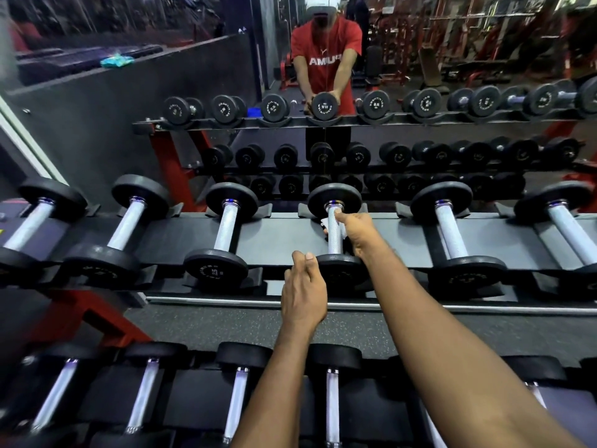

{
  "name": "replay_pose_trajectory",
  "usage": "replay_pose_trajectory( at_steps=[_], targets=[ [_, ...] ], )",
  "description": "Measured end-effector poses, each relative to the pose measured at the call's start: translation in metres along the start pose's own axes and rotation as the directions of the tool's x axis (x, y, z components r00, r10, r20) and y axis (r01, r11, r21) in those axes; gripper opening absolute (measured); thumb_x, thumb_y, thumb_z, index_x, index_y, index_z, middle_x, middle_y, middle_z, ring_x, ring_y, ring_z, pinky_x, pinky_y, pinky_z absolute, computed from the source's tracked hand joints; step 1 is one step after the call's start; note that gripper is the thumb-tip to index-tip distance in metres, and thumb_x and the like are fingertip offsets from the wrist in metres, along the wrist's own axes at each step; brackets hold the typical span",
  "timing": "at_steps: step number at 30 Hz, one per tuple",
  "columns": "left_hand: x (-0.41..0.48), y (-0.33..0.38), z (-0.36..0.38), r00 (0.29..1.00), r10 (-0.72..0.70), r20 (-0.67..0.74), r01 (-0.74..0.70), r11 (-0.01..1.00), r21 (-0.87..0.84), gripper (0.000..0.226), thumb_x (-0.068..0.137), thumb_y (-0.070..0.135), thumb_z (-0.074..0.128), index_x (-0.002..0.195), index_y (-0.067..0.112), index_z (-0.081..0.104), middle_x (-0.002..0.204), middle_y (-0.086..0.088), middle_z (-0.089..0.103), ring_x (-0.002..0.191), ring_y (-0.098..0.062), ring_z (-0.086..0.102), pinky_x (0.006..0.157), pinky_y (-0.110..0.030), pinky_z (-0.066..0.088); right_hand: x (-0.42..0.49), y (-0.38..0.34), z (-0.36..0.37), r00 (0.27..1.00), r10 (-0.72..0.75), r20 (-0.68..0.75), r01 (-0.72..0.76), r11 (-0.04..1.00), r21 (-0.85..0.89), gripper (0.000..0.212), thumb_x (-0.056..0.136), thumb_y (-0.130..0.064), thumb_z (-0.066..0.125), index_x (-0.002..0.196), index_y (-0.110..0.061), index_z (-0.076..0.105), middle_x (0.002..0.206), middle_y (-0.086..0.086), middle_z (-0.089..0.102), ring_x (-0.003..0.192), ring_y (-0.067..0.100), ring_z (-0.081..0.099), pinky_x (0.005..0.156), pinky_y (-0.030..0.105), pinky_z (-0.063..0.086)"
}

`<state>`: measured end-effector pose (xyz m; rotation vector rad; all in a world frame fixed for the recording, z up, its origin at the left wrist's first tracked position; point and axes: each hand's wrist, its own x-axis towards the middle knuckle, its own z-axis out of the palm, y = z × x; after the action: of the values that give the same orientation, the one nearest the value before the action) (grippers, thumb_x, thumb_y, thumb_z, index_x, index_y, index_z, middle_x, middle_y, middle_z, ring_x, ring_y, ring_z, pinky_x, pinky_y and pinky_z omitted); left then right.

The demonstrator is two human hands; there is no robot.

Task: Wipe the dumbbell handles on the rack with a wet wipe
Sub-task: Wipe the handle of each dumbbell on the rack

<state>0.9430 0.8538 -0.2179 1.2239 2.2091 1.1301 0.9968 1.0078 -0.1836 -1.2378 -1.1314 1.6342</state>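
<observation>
Dumbbells (226,234) fill two tiers of the rack (281,234): six on the upper shelf, at least five on the lower. On the upper shelf, the fourth dumbbell (334,202) from the left has one white wet wipe (324,223) round its handle (334,245). The right hand (358,231) grips wipe and handle, fingers curled. The left hand (303,292) rests against the near head (342,271); how far its fingers curl I cannot tell.

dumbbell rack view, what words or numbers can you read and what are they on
"AMU", partly hidden: red shirt in the mirror.
"2.5": front plate of the dumbbell just left of the left hand.
Print on the other dumbbell plates: too blurred to read.
</observation>
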Motion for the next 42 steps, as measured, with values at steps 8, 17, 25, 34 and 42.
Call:
replay_pose_trajectory(
  at_steps=[8, 17, 25, 34, 42],
  targets=[
    [-0.001, 0.002, -0.001, 1.000, 0.009, -0.015, -0.009, 1.000, 0.012, 0.041, 0.102, 0.051, 0.006, 0.107, 0.021, 0.034, 0.094, -0.005, 0.052, 0.092, -0.024, 0.049, 0.074, -0.038, 0.039, -0.001, 0.004, -0.003, 0.999, -0.001, 0.050, 0.002, 1.000, -0.017, 0.023, 0.093, -0.011, 0.060, 0.095, 0.012, 0.064, 0.085, 0.024, 0.069, 0.063, 0.028, 0.066, 0.072, 0.042, 0.057],
    [-0.002, 0.004, -0.004, 1.000, -0.003, -0.006, 0.003, 1.000, -0.002, 0.039, 0.102, 0.052, 0.007, 0.107, 0.024, 0.034, 0.094, -0.002, 0.050, 0.095, -0.026, 0.051, 0.080, -0.044, 0.046, -0.004, 0.008, -0.014, 0.983, -0.183, -0.023, 0.141, 0.827, -0.544, 0.034, 0.086, -0.033, 0.071, 0.076, -0.001, 0.067, 0.068, 0.008, 0.061, 0.067, 0.021, 0.055, 0.067, 0.030, 0.044],
    [-0.003, 0.004, -0.006, 1.000, 0.001, 0.010, -0.001, 1.000, 0.002, 0.038, 0.103, 0.052, 0.007, 0.104, 0.024, 0.033, 0.094, -0.004, 0.051, 0.095, -0.026, 0.051, 0.079, -0.045, 0.045, -0.011, 0.013, -0.019, 0.990, -0.116, -0.084, 0.025, 0.717, -0.696, 0.049, 0.085, -0.057, 0.065, 0.073, -0.010, 0.058, 0.068, 0.003, 0.054, 0.065, 0.020, 0.050, 0.062, 0.030, 0.037],
    [-0.003, 0.005, -0.009, 1.000, 0.005, 0.030, -0.005, 1.000, 0.007, 0.036, 0.103, 0.051, 0.006, 0.105, 0.025, 0.031, 0.091, 0.000, 0.046, 0.098, -0.029, 0.051, 0.082, -0.047, 0.046, -0.025, 0.012, -0.024, 0.994, 0.046, 0.098, -0.001, 0.909, -0.417, 0.041, 0.087, -0.033, 0.073, 0.061, -0.012, 0.049, 0.045, -0.003, 0.047, 0.038, 0.009, 0.040, 0.040, 0.019, 0.032],
    [-0.001, 0.005, -0.016, 0.995, -0.020, 0.103, 0.020, 1.000, 0.005, 0.038, 0.104, 0.046, 0.009, 0.108, 0.020, 0.036, 0.098, -0.008, 0.052, 0.102, -0.031, 0.050, 0.084, -0.047, 0.044, -0.046, 0.013, -0.024, 0.960, -0.247, -0.129, 0.190, 0.918, -0.347, 0.024, 0.075, -0.015, 0.082, 0.070, -0.014, 0.058, 0.069, 0.005, 0.061, 0.056, 0.014, 0.055, 0.054, 0.027, 0.050]
  ],
)
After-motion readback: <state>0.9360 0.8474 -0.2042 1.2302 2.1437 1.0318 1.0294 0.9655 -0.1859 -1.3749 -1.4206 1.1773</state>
